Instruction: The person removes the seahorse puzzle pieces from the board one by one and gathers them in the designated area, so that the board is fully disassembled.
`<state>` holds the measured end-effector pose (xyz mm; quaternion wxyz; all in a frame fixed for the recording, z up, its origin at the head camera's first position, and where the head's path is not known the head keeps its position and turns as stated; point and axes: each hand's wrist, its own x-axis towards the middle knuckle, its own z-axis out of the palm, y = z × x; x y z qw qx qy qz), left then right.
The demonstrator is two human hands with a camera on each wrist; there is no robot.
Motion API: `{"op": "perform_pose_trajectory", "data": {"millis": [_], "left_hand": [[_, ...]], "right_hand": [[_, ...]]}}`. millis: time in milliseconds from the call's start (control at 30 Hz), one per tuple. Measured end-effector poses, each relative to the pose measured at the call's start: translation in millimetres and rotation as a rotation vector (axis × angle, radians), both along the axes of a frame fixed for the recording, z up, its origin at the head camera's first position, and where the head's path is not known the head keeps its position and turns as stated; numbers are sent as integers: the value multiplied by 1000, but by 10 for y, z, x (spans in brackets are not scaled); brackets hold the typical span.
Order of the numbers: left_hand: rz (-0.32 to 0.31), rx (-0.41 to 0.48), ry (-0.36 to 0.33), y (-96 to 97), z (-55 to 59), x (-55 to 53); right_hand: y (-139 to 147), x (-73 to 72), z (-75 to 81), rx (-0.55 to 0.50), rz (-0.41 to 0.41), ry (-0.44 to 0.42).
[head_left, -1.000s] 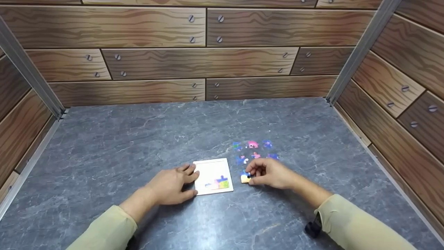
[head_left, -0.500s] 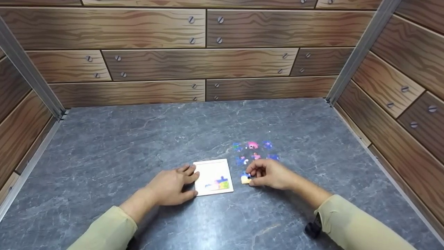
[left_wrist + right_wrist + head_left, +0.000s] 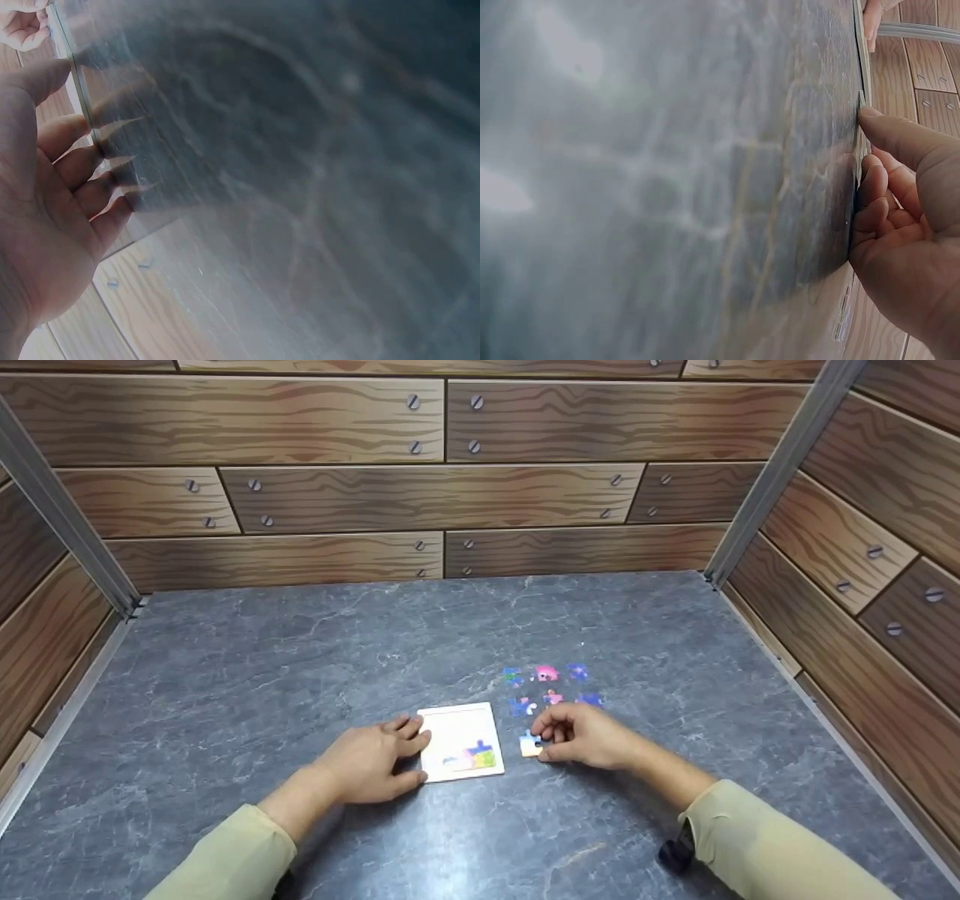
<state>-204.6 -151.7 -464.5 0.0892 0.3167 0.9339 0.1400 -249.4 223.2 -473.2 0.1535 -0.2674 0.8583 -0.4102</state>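
Note:
A square white puzzle tray (image 3: 450,729) lies on the table, with a few coloured pieces (image 3: 480,755) fitted along its lower right. My left hand (image 3: 369,763) rests at the tray's left edge, its fingers spread and its thumb near the lower corner. Just right of the tray, my right hand (image 3: 589,736) pinches a blue and pale yellow jigsaw piece (image 3: 529,745) between thumb and forefinger, low over the table. In the right wrist view the thumb (image 3: 889,131) meets the edge of that piece, and the other fingers are curled beneath.
Several loose jigsaw pieces lie beyond the right hand, among them a pink one (image 3: 547,673) and a blue one (image 3: 578,671). Wood-patterned walls (image 3: 442,495) enclose the dark marbled table (image 3: 300,660) at the back and both sides.
Both hands and the tray stay where they were. The pinched piece shows a slightly paler yellow part than before.

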Motion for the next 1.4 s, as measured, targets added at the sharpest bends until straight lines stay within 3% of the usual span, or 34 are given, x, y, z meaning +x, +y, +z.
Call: {"op": "perform_pose_trajectory", "data": {"millis": [1400], "left_hand": [[-2, -7, -6, 0, -10, 0]], "right_hand": [[-17, 5, 23, -24, -20, -37]]}}
